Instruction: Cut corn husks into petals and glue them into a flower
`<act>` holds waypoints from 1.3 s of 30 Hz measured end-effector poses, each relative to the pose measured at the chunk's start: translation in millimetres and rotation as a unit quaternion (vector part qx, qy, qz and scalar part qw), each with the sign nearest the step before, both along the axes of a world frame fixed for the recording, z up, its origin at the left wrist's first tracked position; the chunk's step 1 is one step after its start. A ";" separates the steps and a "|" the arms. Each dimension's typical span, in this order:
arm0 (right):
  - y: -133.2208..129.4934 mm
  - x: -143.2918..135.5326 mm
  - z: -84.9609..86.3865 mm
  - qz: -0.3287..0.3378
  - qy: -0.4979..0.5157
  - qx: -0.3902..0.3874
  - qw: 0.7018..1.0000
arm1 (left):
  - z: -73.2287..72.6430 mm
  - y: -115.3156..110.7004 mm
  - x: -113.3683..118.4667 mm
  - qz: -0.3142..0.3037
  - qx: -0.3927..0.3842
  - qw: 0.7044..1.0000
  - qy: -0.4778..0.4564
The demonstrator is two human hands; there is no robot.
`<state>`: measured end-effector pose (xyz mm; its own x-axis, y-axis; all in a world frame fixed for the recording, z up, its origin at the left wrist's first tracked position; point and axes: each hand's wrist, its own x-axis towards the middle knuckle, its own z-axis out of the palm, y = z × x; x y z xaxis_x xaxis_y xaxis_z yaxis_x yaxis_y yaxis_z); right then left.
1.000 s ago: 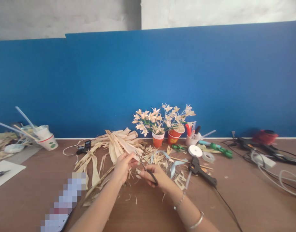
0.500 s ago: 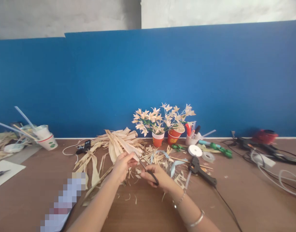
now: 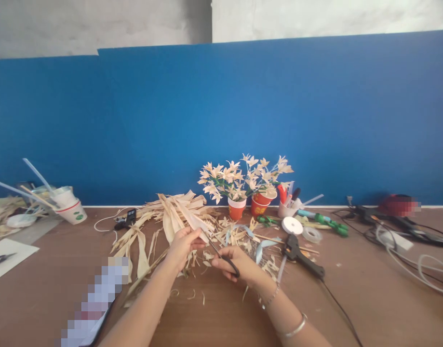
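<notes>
My left hand (image 3: 184, 248) pinches a pale corn husk strip (image 3: 195, 220) near its lower end. My right hand (image 3: 233, 264) is closed round the handles of dark scissors (image 3: 228, 262), whose blades point up and left to the husk by my left fingertips. Whether the blades are apart there is too small to tell. Behind my left hand spreads a heap of dried husks (image 3: 170, 217). Small husk scraps (image 3: 207, 258) lie between and around my hands. Pale husk flowers (image 3: 232, 176) on green stems stand in red paper cups (image 3: 237, 209) at the back.
Right of my right hand lies a black glue gun (image 3: 302, 255) with its cord, near a white ribbon spool (image 3: 292, 225) and a clear tape roll (image 3: 311, 234). A pixelated flat object (image 3: 98, 303) lies left of my forearm. A blue partition (image 3: 221, 115) closes off the back.
My right hand and the scissors have shifted very slightly right. My left hand keeps its pinch on the husk, nearly still.
</notes>
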<state>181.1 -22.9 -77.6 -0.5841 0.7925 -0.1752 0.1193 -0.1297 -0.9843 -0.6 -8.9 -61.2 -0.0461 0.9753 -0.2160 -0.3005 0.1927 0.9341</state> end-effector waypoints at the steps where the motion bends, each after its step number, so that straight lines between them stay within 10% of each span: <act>1: 0.3 0.2 -0.2 0.001 -0.002 0.002 1.000 | 0.1 0.2 -0.2 -0.001 -0.002 1.000 0.004; 39: 5.3 10.2 2.8 0.071 -0.004 -0.001 0.997 | 1.5 1.6 -6.2 -0.051 0.008 0.996 0.078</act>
